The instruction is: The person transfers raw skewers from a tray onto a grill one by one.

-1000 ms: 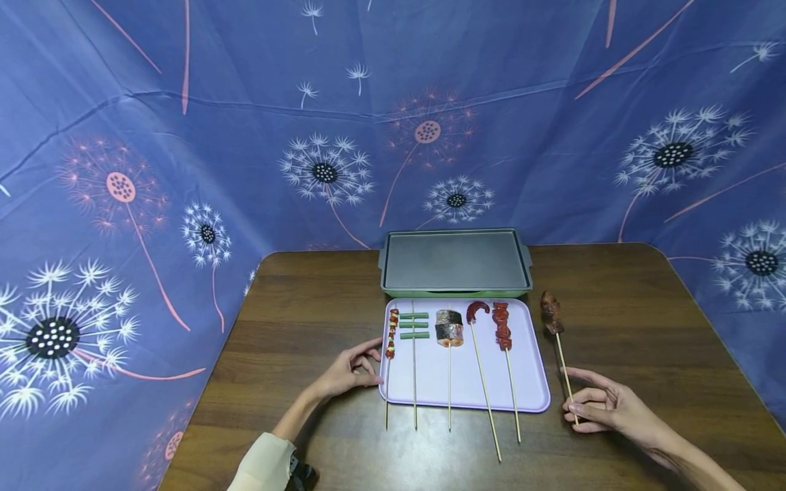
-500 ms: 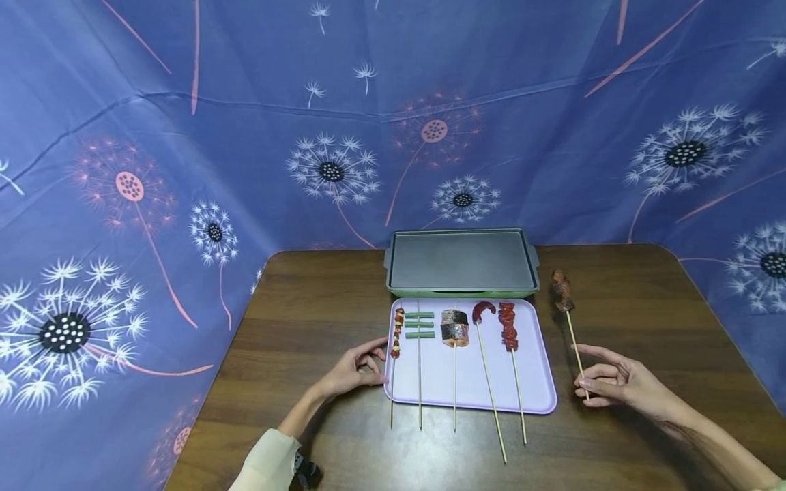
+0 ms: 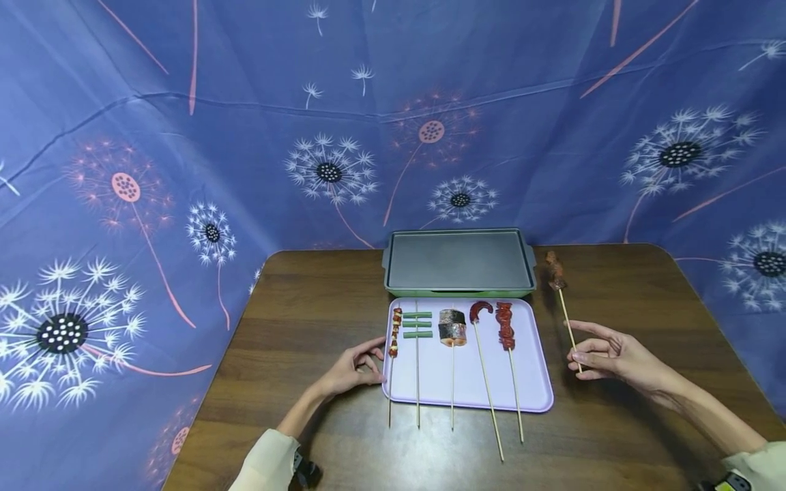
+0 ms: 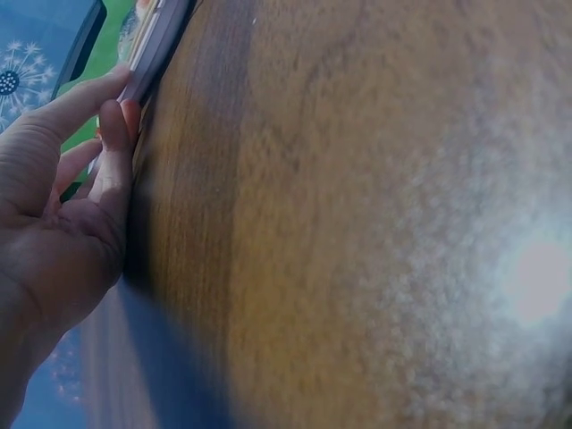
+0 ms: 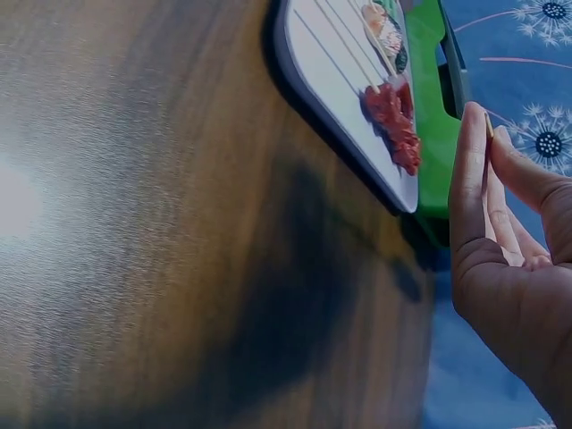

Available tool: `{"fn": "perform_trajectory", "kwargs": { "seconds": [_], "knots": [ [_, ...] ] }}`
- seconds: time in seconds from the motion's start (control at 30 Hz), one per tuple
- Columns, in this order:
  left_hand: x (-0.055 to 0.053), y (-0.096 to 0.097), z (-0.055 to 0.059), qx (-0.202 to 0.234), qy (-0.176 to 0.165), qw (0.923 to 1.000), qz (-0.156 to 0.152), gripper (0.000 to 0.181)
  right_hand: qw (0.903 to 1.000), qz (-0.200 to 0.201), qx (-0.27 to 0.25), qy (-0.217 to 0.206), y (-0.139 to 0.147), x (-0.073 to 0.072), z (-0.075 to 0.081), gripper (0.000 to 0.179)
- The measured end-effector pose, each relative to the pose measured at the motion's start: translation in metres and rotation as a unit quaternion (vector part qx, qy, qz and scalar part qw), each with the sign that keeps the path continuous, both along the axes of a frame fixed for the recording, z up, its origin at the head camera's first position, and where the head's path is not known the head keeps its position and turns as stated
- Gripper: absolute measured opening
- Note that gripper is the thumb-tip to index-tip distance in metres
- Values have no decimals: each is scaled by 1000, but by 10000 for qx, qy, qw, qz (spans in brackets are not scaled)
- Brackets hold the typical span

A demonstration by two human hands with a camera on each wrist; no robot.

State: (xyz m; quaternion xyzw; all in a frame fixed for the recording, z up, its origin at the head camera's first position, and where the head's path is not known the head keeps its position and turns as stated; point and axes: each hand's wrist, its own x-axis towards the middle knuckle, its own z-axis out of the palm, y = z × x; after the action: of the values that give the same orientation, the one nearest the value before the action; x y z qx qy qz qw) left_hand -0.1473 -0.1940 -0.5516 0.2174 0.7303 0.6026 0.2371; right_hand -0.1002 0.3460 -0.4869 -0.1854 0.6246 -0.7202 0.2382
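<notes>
On the right of the head view, my right hand (image 3: 604, 352) pinches the bare lower stick of a browned meat skewer (image 3: 555, 271) between thumb and fingers. The meat end points away from me, right of the tray. In the right wrist view, only a bit of the stick (image 5: 489, 127) shows at the fingertips; the meat is hidden. My left hand (image 3: 353, 367) holds the left rim of the lilac tray (image 3: 467, 392). Several skewers lie across it: small mixed pieces (image 3: 394, 334), green stalks (image 3: 417, 324), fish chunks (image 3: 452, 327), a curled red tentacle (image 3: 479, 310) and red meat (image 3: 505, 327).
Directly behind the tray stands a green electric griddle with a flat dark plate (image 3: 459, 262). The sticks overhang the tray's near edge. A wooden table (image 3: 295, 293) carries everything, and a blue dandelion-print cloth (image 3: 245, 136) hangs close behind it.
My right hand has carried the meat skewer away from me, so its meat end now reaches beside the griddle. My left hand stays at the tray's rim. The view shifted slightly sideways.
</notes>
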Motion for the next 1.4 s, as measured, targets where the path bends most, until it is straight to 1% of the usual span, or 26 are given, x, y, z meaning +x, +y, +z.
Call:
{"fn": "perform_trajectory", "kwargs": {
  "seconds": [0.13, 0.27, 0.4, 0.57, 0.67, 0.8, 0.93, 1.07, 1.23, 1.4],
  "knots": [
    [0, -2, 0, 33, -67, 10000, -55, 81, 9996, -212, 153, 62, -3, -1, 6, 63],
    [1, -3, 1, -43, -113, 9999, -53, 82, 9987, -360, 319, 140, -5, -5, 12, 60],
    [0, -2, 2, -63, -87, 9999, -53, 81, 9977, -478, 440, 170, -6, -9, 17, 59],
    [1, -4, 3, -16, -90, 10000, 17, 81, 9972, -538, 523, 74, -14, -20, 15, 57],
    [1, -4, 3, -46, -148, 9999, 49, 82, 9966, -575, 582, 64, -19, -25, 14, 58],
    [1, -2, 3, -69, -134, 9999, 29, 81, 9954, -614, 733, 4, -25, -30, 15, 61],
    [0, 0, 3, -52, -116, 9999, -3, 81, 9937, -631, 915, -141, -31, -36, 18, 65],
    [-1, 2, 2, 21, -132, 9999, -6, 82, 9919, -666, 1055, -256, -37, -43, 18, 69],
    [0, 2, 1, 170, -180, 9997, 13, 82, 9921, -638, 1009, -382, -44, -51, 12, 74],
    [1, 0, 2, 192, -186, 9996, 19, 82, 9930, -644, 859, -494, -48, -55, 6, 78]
  ]
}}
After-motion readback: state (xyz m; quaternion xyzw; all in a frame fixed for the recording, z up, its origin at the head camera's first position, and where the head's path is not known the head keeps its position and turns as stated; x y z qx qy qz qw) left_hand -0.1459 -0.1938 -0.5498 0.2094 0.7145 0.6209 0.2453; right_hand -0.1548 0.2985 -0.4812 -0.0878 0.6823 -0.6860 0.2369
